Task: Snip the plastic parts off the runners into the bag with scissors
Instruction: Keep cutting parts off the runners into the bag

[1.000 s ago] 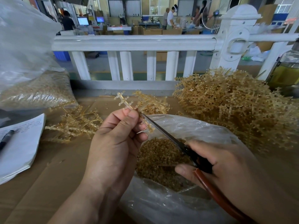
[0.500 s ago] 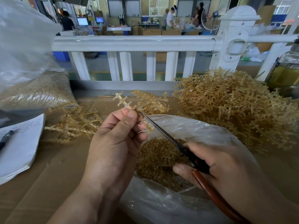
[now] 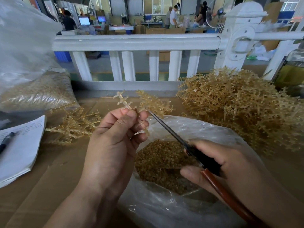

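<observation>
Snipping parts over an open bag, head view.
The left hand [image 3: 113, 145] pinches a pale runner [image 3: 125, 102] above the clear bag [image 3: 189, 206] of cut parts; the right hand [image 3: 230, 168] grips the scissors [image 3: 194, 150], blade tip at the runner. A heap of uncut runners [image 3: 238, 106] lies far right on the cardboard surface [image 3: 54, 175].

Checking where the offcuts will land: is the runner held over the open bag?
Yes, the left hand holds the runner above the bag mouth.
</observation>
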